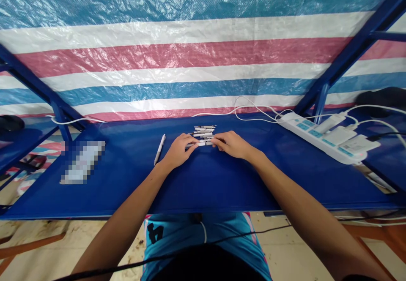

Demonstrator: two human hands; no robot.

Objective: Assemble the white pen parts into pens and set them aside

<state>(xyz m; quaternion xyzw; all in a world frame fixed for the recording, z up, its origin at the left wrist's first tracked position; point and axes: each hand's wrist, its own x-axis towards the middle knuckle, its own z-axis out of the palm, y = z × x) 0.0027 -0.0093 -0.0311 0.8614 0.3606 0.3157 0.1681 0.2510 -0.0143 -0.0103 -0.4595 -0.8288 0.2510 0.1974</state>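
Observation:
On the blue tabletop, a white pen (204, 143) lies crosswise between my two hands. My left hand (180, 151) pinches its left end, thumb and fingers closed. At the other end, the fingers of my right hand (231, 144) are closed on the same pen. Just beyond it, several more white and dark pens (204, 130) lie stacked in a loose row, roughly parallel. Apart from these, a single white pen (160, 149) lies slanted to the left of my left hand, not touched by it.
A white power strip (320, 139) with plugged-in chargers and cables lies on the right. At the left is a blurred-out flat rectangular object (83, 162). Blue metal posts (345, 48) flank the table, with a striped plastic sheet (190, 53) behind. A white cable (218, 114) runs along the back edge.

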